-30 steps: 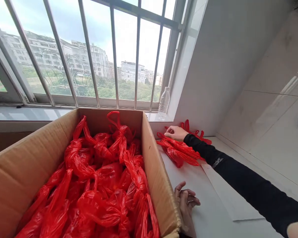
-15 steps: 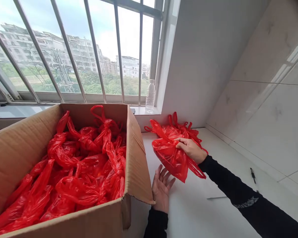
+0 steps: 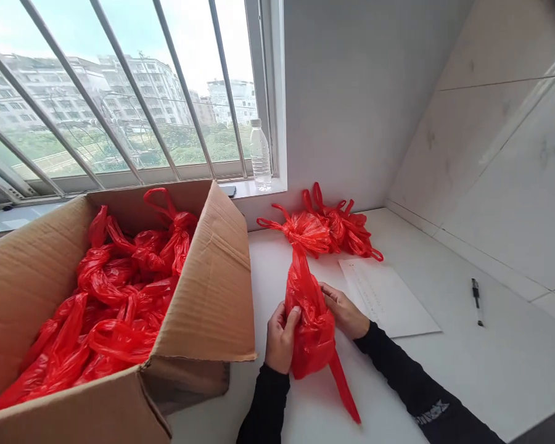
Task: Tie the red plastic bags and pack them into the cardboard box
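A red plastic bag (image 3: 312, 336) with something bulky inside is held between both hands, over the white table. My left hand (image 3: 281, 336) grips its left side, thumb across the front. On the other side my right hand (image 3: 345, 310) is closed on the bag, its fingertips hidden behind the plastic. One bag handle points up and another strip hangs down to the lower right. Left of my hands stands an open cardboard box (image 3: 208, 290), with many knotted red bags (image 3: 120, 290) in it. A pile of red bags (image 3: 328, 228) lies behind, against the wall.
A sheet of paper (image 3: 388, 299) and a black pen (image 3: 476, 302) lie on the table to the right. A clear plastic bottle (image 3: 259, 157) stands on the windowsill beside a dark flat object (image 3: 227, 191). The box's flap (image 3: 217, 277) sticks out toward my left hand.
My right hand has brought the red bag from near the pile toward me. My left hand, open before, has closed on the bag. The view has shifted, uncovering the paper.
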A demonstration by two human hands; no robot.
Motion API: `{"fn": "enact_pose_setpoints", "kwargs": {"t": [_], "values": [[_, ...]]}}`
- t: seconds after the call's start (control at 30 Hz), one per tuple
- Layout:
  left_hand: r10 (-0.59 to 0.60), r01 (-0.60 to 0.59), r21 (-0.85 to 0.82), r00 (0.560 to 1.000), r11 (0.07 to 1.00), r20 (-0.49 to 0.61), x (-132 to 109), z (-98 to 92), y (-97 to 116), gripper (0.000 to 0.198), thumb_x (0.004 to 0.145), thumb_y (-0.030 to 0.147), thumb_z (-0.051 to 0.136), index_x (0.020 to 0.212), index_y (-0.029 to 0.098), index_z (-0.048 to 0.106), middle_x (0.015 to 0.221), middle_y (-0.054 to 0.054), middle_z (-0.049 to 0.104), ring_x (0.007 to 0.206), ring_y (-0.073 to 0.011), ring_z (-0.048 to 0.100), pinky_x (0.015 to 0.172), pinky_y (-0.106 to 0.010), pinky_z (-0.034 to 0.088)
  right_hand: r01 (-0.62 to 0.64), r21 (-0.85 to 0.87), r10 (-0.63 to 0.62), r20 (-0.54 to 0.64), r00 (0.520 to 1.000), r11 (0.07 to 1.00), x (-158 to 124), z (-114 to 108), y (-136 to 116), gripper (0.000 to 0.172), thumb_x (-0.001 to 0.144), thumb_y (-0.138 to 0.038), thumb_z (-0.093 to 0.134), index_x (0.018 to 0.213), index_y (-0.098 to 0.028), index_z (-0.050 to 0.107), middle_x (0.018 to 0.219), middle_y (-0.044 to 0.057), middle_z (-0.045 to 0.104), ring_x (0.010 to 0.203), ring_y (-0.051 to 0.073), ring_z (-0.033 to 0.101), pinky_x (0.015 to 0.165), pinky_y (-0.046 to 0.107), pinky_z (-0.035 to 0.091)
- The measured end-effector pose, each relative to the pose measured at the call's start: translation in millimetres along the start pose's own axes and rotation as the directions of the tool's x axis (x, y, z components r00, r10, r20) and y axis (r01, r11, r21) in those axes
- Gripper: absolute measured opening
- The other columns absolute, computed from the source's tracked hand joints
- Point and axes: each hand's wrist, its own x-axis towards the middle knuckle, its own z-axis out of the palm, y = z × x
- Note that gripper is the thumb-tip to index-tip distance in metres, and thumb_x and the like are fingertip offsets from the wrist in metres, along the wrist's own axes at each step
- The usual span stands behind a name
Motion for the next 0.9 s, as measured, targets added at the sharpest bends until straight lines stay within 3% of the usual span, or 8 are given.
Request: {"fn": "enact_pose_setpoints", "kwargs": {"t": [0.07,0.17,0.27,0.4,0.67,0.8,0.9], "values": [[-0.011,0.008,0.088,0.999,0.996,0.032,0,2.1,2,0.029,0.084,0.038,0.064,0.100,0.015,0.068,0.096,-0.007,0.070,0.088,-0.0212,0.062,0.077,-0.028,0.047,0.031,-0.023,-0.032,-0.020,0.999,0.999,-1,0,-2,0.036,0.091,-0.046,0.057,0.117,-0.022,0.062,0.088,0.002,0.063,0.065,0.013,0.055,0.060,0.025,0.047],[-0.032,0.030,0.066,0.999,0.997,0.039,1,6.3,5,0.031,0.084,0.037,0.065,0.108,0.017,0.064,0.104,-0.008,0.069,0.094,-0.0220,0.062,0.080,-0.029,0.048,0.035,-0.025,-0.037,-0.068,0.997,0.999,-1,-2,-5,0.031,0.090,-0.044,0.059,0.110,-0.021,0.064,0.078,0.000,0.062,0.059,0.012,0.052,0.063,0.027,0.047],[-0.055,0.055,0.014,0.998,0.998,0.023,2,8.4,6,0.031,0.082,0.035,0.067,0.108,0.018,0.061,0.102,-0.008,0.070,0.094,-0.0216,0.064,0.082,-0.030,0.049,0.044,-0.004,-0.044,-0.089,0.995,0.999,-1,-1,-6,0.033,0.092,-0.046,0.056,0.113,-0.021,0.063,0.091,0.003,0.065,0.072,0.015,0.058,0.074,0.030,0.049],[-0.077,0.076,0.022,0.997,0.997,0.031,2,7.9,5,0.026,0.081,0.034,0.070,0.099,0.019,0.060,0.093,-0.006,0.071,0.086,-0.0202,0.066,0.079,-0.029,0.049,0.071,-0.041,-0.072,-0.027,0.997,0.997,-2,4,-9,0.040,0.093,-0.050,0.052,0.118,-0.020,0.061,0.109,0.006,0.065,0.095,0.021,0.061,0.089,0.032,0.046],[-0.033,0.030,0.080,0.999,0.996,0.043,-1,8.2,7,0.024,0.085,0.037,0.064,0.099,0.017,0.066,0.101,-0.008,0.070,0.094,-0.0231,0.062,0.085,-0.030,0.047,0.050,-0.039,-0.054,-0.113,0.992,0.998,-4,5,-12,0.036,0.091,-0.049,0.054,0.111,-0.021,0.064,0.106,0.006,0.066,0.097,0.023,0.061,0.089,0.034,0.047],[-0.003,0.000,0.064,0.999,0.998,0.037,0,5.1,5,0.025,0.082,0.035,0.067,0.100,0.017,0.066,0.101,-0.008,0.069,0.093,-0.0231,0.061,0.086,-0.031,0.047,0.069,-0.048,-0.071,-0.062,0.995,0.997,-4,8,-12,0.047,0.086,-0.056,0.059,0.119,-0.023,0.059,0.116,0.007,0.063,0.106,0.024,0.058,0.094,0.033,0.045],[-0.018,0.014,0.055,0.997,0.998,0.071,0,5.0,6,0.027,0.079,0.034,0.070,0.100,0.017,0.067,0.100,-0.009,0.069,0.091,-0.0232,0.061,0.085,-0.032,0.048,0.078,-0.060,-0.081,-0.039,0.996,0.995,-5,6,-12,0.039,0.086,-0.050,0.063,0.113,-0.023,0.061,0.111,0.006,0.063,0.102,0.023,0.059,0.090,0.032,0.046]]}}
